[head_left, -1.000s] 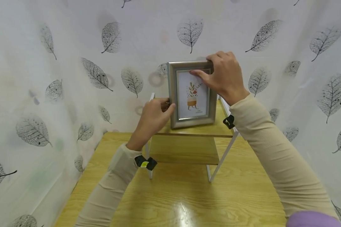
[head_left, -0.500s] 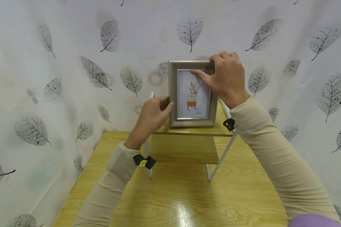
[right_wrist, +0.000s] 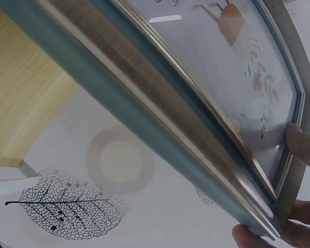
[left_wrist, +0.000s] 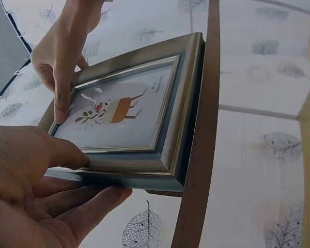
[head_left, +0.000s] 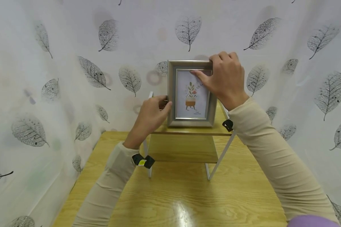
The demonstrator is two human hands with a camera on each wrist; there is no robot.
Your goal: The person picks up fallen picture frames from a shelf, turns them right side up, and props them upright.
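A silver-gold picture frame with a plant-pot drawing stands upright on the top board of a small two-tier wooden shelf. My right hand grips its upper right corner, thumb on the front and fingers over the top edge. My left hand holds the left side, thumb at the front. In the left wrist view, the left thumb lies on the frame's front border while the fingers touch its side. The right wrist view shows the right thumb on the glass by the corner. The frame's back is hidden.
The shelf has white metal legs and stands on a wooden table. A pale curtain printed with dark leaves hangs behind and at both sides. Something purple shows at the lower right edge.
The picture frame has turned slightly and now faces me more squarely, its lower edge level. Both hands stay on it, in nearly the same places.
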